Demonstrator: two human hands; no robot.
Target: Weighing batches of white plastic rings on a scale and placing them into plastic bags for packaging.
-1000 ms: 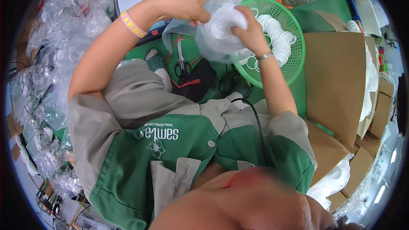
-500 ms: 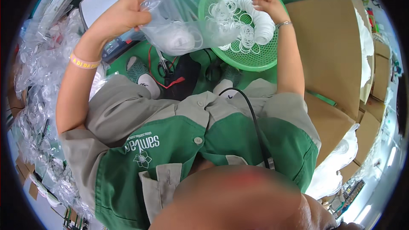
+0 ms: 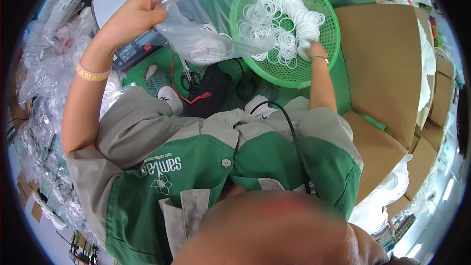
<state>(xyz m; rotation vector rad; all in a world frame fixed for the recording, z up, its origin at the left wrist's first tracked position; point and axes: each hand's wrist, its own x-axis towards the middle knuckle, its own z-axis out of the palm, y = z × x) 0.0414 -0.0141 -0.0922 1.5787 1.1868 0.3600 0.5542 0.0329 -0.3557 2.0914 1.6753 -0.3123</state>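
Note:
My left hand holds the rim of a clear plastic bag, its index finger stretched along the top edge. White rings lie bunched in the bottom of that bag. The bag's right side overlaps a green mesh basket. Inside the basket are loose white rings and a long curved stack of rings. My right hand reaches into the basket's near right part and grips the near end of the stacked rings; its fingertips are partly hidden among them.
A scale with a light top stands at the far left. Scissors and a red strip are near my feet. Crumpled clear bags pile up on the left. An open cardboard box stands to the right of the basket.
My right hand has come down from the basket's far right side to the near end of the ring stack. My left hand has shifted slightly left with the bag.

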